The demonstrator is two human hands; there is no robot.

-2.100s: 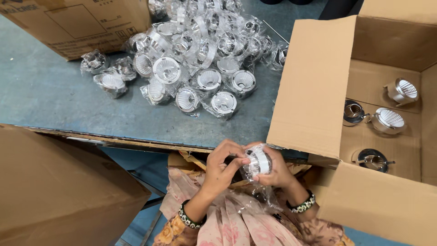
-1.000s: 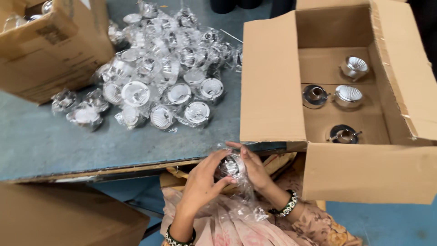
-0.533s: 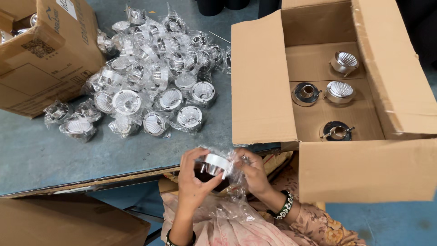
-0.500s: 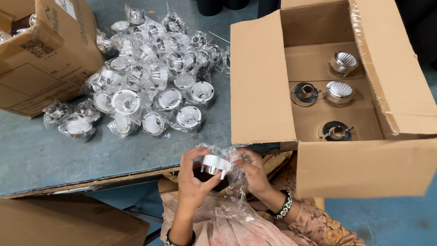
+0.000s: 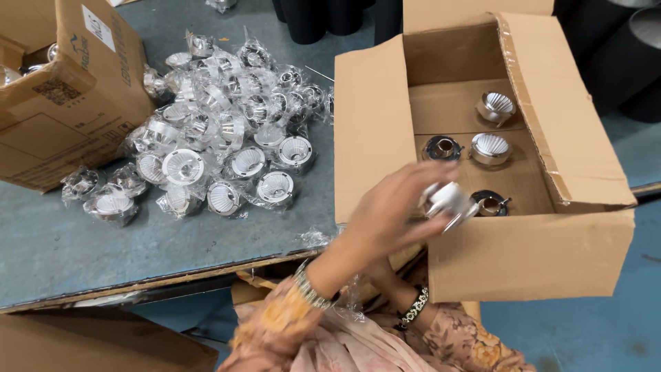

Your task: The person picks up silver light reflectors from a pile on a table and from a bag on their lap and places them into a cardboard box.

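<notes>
Grey tabletop carries bagged reflector cups. Over the open carton, the left hand pinches a white reflector cup just left of four loose ones; the right hand sits lower, its grip hidden.

open brown carton right, labelled carton left

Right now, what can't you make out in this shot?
Head view only:
- Left hand and the white fitting it holds: motion-blurred, grip unclear.
- Right hand: mostly hidden behind the left forearm and crumpled plastic.
- Open carton: near wall hides part of its floor.
- Bagged fittings: plastic glare blurs them, count uncertain.
- Second box: cut off at the frame's left edge.
</notes>
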